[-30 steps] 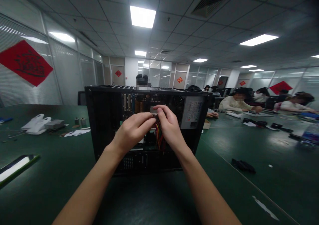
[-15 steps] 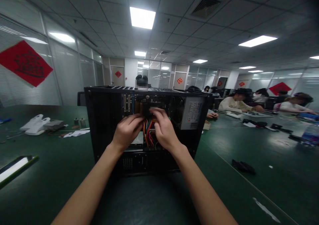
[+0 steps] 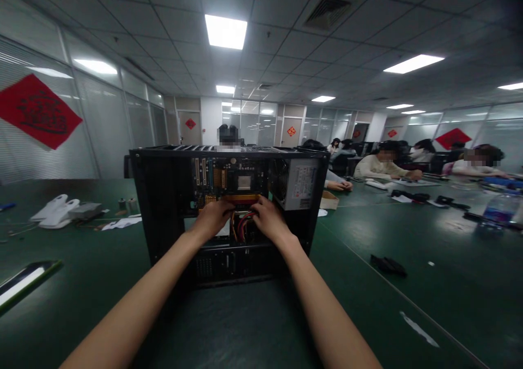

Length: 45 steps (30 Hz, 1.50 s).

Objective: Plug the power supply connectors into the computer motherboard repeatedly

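An open black computer case (image 3: 161, 211) stands upright on the green table (image 3: 81, 298), its inside facing me. Its motherboard (image 3: 229, 181) shows at the back and a grey power supply (image 3: 300, 183) sits at the upper right. Both my arms reach into the case. My left hand (image 3: 212, 217) and my right hand (image 3: 266, 217) rest side by side on a bundle of red, yellow and black cables (image 3: 240, 224) just below the motherboard. Their fingertips are hidden behind the cables, so the exact grip is unclear.
White plastic parts (image 3: 55, 211) and papers (image 3: 120, 223) lie at the left. A flat dark-green item (image 3: 26, 279) lies near the left edge. A black object (image 3: 388, 264) lies on the right. Several people sit at tables at the far right, and a water bottle (image 3: 499, 210) stands there.
Both hands moved from in front of the case down and deeper into it, onto the cable bundle. The motherboard, hidden by the hands before, is in view now.
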Tool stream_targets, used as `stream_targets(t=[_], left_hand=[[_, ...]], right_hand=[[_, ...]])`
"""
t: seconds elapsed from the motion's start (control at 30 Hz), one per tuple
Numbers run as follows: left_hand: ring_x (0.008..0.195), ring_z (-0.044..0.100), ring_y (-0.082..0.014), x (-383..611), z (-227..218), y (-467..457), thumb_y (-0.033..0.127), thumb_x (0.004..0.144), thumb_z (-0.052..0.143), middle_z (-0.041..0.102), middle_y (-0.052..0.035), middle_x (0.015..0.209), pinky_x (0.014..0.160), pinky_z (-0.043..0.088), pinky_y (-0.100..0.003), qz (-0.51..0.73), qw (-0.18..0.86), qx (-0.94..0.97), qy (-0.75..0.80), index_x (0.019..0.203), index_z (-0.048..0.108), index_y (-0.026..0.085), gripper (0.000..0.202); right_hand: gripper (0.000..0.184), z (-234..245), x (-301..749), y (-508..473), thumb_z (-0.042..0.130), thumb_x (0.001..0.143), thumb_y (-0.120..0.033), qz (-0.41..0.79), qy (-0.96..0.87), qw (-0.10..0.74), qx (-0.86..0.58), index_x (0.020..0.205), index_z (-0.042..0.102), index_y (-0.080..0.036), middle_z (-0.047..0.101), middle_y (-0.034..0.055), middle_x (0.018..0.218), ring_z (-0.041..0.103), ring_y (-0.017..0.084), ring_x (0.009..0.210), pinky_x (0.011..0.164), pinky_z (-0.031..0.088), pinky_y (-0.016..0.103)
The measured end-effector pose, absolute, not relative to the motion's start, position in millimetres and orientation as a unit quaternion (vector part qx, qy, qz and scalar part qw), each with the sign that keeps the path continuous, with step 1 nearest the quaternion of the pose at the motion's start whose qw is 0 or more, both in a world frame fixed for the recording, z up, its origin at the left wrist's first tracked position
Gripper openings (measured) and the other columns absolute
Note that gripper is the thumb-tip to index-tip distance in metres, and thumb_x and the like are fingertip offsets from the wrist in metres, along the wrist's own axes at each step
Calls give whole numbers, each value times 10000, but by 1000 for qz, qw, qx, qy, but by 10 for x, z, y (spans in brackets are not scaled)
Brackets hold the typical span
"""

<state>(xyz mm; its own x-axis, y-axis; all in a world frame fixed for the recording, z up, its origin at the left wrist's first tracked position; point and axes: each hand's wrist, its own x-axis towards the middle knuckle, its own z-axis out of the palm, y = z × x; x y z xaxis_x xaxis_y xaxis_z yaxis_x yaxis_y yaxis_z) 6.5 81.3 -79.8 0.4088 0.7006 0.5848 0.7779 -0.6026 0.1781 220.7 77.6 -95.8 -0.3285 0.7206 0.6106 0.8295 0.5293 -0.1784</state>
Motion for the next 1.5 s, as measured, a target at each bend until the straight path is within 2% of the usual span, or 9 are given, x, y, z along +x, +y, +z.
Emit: stream_targets(t=[0.1, 0.17, 0.3, 0.5, 1.07, 1.3, 1.5], left_hand=[[992, 691, -237, 182, -731, 843, 164, 900, 532, 747, -68, 1043, 861, 519, -316, -213, 65, -864, -451, 1001, 740, 205, 236], [987, 691, -231, 242, -725, 860, 142, 893, 524, 744, -77, 1039, 852, 516, -301, -187, 65, -868, -455, 992, 745, 197, 248], [1007, 680, -199, 254, -797, 908, 134, 869, 559, 737, -65, 1056, 894, 497, -271, -194, 66, -867, -454, 1013, 741, 208, 244], [1014, 675, -215, 206, -870, 945, 155, 873, 563, 733, -74, 1051, 896, 499, -293, -191, 89, -862, -462, 1026, 738, 204, 237], [970, 685, -243, 246, -833, 870, 191, 917, 507, 723, -95, 1036, 822, 506, -320, -143, 134, -844, -499, 1030, 717, 200, 238], [956, 687, -271, 329, -794, 864, 209, 920, 501, 712, -138, 1012, 798, 515, -337, -115, 143, -831, -526, 995, 721, 158, 238], [987, 681, -251, 319, -784, 848, 213, 923, 507, 706, -125, 1053, 818, 513, -317, -112, 133, -830, -531, 1043, 735, 203, 257]], right_hand=[[203, -1001, 2199, 831, 567, 844, -98, -47, -809, 338, -478, 991, 687, -169, 582, 82, 1098, 563, 183, 1054, 917, 444, 274], [192, -1013, 2188, 846, 568, 832, -88, -37, -809, 344, -475, 961, 686, -168, 583, 79, 1081, 564, 181, 1052, 919, 438, 271], [171, -1015, 2177, 840, 582, 818, -96, -29, -812, 334, -478, 934, 685, -168, 585, 78, 1064, 566, 182, 1033, 901, 437, 268], [155, -1012, 2167, 830, 605, 821, -151, -28, -817, 298, -493, 956, 683, -157, 594, 87, 1071, 570, 192, 1022, 866, 434, 267], [114, -981, 2153, 762, 616, 830, -155, -28, -825, 263, -499, 927, 676, -145, 611, 92, 1050, 587, 194, 1001, 844, 435, 261], [159, -983, 2110, 716, 594, 839, -164, -26, -829, 251, -499, 987, 642, -131, 604, 112, 1075, 578, 224, 1047, 876, 436, 291], [201, -951, 2098, 682, 550, 851, -130, -53, -851, 228, -469, 1044, 603, -152, 562, 97, 1111, 586, 206, 1012, 861, 445, 292]])
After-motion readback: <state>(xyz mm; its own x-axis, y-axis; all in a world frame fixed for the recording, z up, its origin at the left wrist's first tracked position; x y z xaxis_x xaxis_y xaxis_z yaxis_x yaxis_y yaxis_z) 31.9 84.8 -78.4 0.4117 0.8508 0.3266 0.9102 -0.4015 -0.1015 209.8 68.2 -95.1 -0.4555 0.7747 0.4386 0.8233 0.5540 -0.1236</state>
